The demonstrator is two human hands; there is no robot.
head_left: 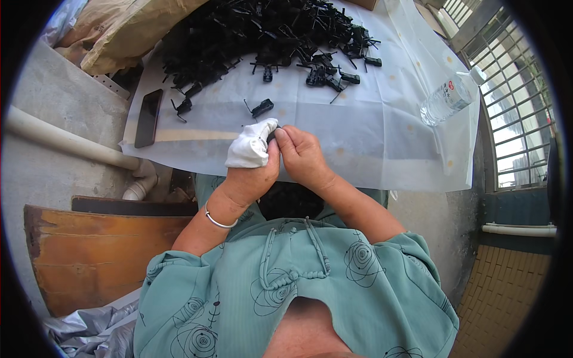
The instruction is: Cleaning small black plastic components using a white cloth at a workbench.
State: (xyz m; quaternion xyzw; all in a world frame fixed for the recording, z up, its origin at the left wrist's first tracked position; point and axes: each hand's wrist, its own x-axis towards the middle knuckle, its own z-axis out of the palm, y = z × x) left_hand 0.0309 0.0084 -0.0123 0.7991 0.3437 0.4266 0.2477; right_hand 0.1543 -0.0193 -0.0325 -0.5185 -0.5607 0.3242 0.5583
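My left hand (258, 156), its fingers wrapped in a white cloth (249, 146), is closed round a small black plastic part (272, 135) near the table's front edge. Against the same part, my right hand (300, 150) pinches with thumb and fingers. Most of the part is covered by my fingers, so its full shape is hidden. Just beyond my hands lies a loose black plastic part (262, 108) with a thin arm. Another one (184, 107) rests farther left. A large heap of similar black parts (262, 30) covers the far side of the table.
A translucent plastic sheet (382, 143) covers the table. A dark phone (148, 119) lies at its left edge, and a clear water bottle (449, 98) lies at the right. Brown paper (134, 36) stands at the far left. Beside the table runs a white pipe (68, 138); a barred window (513, 95) is at right.
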